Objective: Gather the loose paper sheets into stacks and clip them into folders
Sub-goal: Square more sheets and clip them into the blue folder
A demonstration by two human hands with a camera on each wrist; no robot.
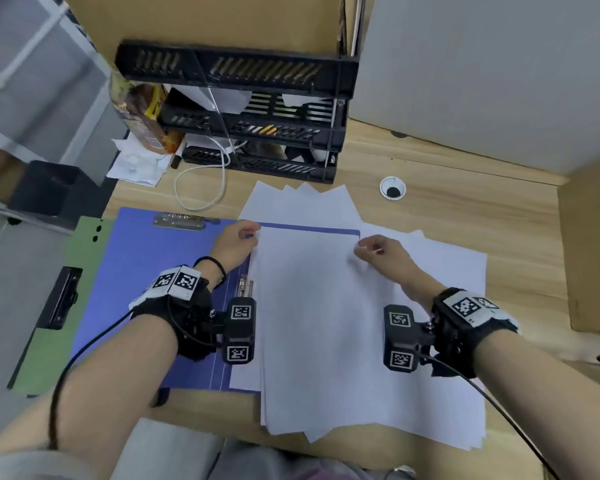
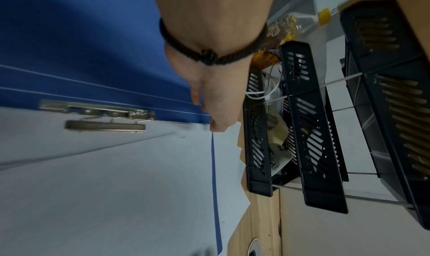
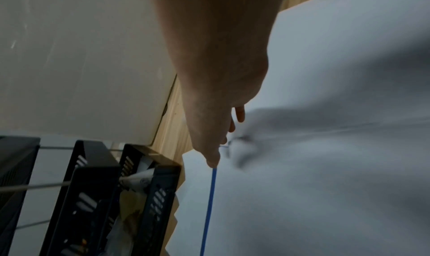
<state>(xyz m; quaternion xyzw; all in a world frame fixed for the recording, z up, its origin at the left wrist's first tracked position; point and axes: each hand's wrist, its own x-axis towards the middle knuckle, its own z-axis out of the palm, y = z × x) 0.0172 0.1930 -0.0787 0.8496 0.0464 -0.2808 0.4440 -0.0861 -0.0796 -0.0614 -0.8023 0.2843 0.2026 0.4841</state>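
An open blue folder [image 1: 146,271] lies on the wooden desk, with a metal spring clip [image 1: 246,285] at its middle fold. A stack of white sheets [image 1: 319,323] rests on the folder's right half, its near end hanging over the desk's front edge. My left hand [image 1: 252,233] pinches the stack's far left corner; my right hand [image 1: 361,247] pinches its far right corner. The left wrist view shows the left hand [image 2: 216,127] at that corner, beside the clip [image 2: 104,125] and the folder [image 2: 69,39]. The right wrist view shows the right hand [image 3: 221,149] on the sheets [image 3: 325,186].
More loose sheets fan out behind the folder [image 1: 302,202] and to its right [image 1: 447,265]. A green folder [image 1: 84,271] lies under the blue one at left. A black tiered tray [image 1: 257,116], a white cable [image 1: 201,181], a desk grommet [image 1: 392,188] and a cardboard box [image 1: 593,254] surround them.
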